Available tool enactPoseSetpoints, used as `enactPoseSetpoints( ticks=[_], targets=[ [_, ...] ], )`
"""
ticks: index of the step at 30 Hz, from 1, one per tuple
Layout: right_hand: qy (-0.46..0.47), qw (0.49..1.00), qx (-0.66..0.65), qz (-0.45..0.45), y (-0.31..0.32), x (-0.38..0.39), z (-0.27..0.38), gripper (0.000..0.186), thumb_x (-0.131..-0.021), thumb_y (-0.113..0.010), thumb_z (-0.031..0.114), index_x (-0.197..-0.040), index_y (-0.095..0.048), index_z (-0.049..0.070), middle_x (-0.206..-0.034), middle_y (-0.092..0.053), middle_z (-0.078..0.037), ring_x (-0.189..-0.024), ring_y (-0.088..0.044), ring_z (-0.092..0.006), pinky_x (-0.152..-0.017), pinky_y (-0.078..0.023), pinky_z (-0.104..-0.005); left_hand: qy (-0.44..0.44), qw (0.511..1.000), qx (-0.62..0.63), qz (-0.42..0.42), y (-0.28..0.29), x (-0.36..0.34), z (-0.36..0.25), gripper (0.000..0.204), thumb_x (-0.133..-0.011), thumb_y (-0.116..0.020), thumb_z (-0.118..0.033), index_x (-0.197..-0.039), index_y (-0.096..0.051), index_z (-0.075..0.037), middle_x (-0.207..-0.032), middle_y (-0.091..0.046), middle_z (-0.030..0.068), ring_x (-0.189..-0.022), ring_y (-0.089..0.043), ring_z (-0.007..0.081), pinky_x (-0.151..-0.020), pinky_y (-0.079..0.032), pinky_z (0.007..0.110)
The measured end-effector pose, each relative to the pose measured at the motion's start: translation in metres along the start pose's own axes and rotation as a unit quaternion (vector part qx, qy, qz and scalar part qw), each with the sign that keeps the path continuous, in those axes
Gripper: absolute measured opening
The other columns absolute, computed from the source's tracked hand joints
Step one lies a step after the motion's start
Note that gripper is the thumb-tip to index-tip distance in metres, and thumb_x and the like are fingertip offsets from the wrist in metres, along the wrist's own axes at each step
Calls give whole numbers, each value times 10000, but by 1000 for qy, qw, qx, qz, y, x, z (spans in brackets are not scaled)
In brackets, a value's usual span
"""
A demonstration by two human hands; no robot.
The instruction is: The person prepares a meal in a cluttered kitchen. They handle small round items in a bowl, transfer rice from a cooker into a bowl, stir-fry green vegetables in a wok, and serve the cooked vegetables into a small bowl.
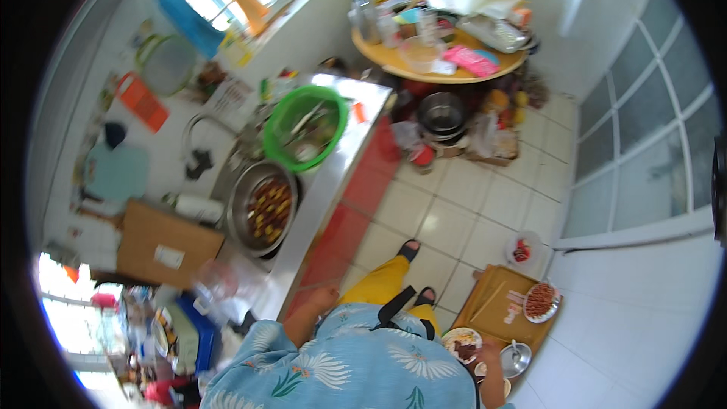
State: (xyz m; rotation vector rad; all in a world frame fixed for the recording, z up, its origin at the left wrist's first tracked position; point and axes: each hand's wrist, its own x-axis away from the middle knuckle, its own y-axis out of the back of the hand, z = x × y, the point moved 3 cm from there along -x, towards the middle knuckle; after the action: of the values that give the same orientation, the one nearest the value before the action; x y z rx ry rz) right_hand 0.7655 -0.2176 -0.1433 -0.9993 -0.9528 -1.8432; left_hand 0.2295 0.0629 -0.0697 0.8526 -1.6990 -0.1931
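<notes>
Had the right hand (491, 352) low at the near right, beside the white plate (449, 341), with fingers seemingly bent toward the reddish-brown food (467, 352) in it. Could not tell, in so small and blurred a view, how wide open, nor whether closed on a piece or merely touching. Judged one relation to count most: from right hand to plate, just to the left at nearly the same depth, with the darker food on the hand's side. Found no clear long axis in so round a plate, so judged a short leftward reach enough. Saw a metal bowl (518, 367) just right of the same hand. Had the left hand (324, 299) well apart to the left, near the yellow trousers (371, 280), with nothing visible in it; could not tell how far open. Noted farther off, on the low counter (496, 322), probable chopsticks (487, 301) slanting from near left to far right, then a bowl of red-brown nuts or beans (555, 310) toward the right wall. Saw beyond, to the left on the steel counter (322, 197), a steel basin (238, 201) of brown and yellow chunks, past it a green basin (273, 125), and farthest, a cluttered round counter (394, 64).
</notes>
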Motion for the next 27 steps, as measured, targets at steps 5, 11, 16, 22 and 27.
enactPoseSetpoints(
  ticks=[5, 11, 16, 22, 27],
  targets=[
    [-29, 997, 67, 10, 63, -56, 4, 113, -853, -467, 101, -803, -535, 26, -636, -581, -128, -455, -558, -242, -390, -476, -341, 96, 991, 3, -90, -82, 131, 85, 345, -845, -527, -266, -1075, -650, -40, -1062, -653, 207, -932, -644, 352, -861, -492, 444],
    [10, 983, 168, 79, 17, -84, 93, 136, -900, -438, 133, -927, -526, 32, -705, -591, -154, -508, -576, -255, -439, -499, -374, 253, 926, 231, -158, -169, 199, 161, 295, -827, -515, -272, -984, -688, -91, -1025, -668, 191, -954, -634, 348, -852, -495, 431],
    [96, 967, 199, 128, -46, -149, 150, 193, -918, -447, 164, -1057, -498, 41, -755, -597, -178, -560, -597, -275, -492, -525, -411, 207, 921, 271, -186, -174, 221, 174, 323, -832, -543, -250, -1094, -660, -100, -1101, -659, 165, -1012, -623, 333, -893, -487, 399],
    [163, 929, 305, 131, -222, -38, 160, 200, -933, -443, 151, -1123, -469, 96, -758, -607, -165, -542, -598, -262, -415, -487, -391, 191, 846, 411, -282, -186, 281, 257, 283, -885, -576, -249, -1123, -663, -123, -1070, -681, 120, -999, -644, 267, -858, -503, 377],
    [199, 809, 472, 290, -384, 98, 75, 219, -903, -473, 63, -1116, -518, 43, -753, -595, -108, -561, -591, -209, -437, -480, -328, 205, 730, 536, -371, -254, 322, 389, 259, -885, -582, -256, -1062, -683, -95, -930, -713, 91, -868, -681, 218, -776, -523, 338]
  ],
)
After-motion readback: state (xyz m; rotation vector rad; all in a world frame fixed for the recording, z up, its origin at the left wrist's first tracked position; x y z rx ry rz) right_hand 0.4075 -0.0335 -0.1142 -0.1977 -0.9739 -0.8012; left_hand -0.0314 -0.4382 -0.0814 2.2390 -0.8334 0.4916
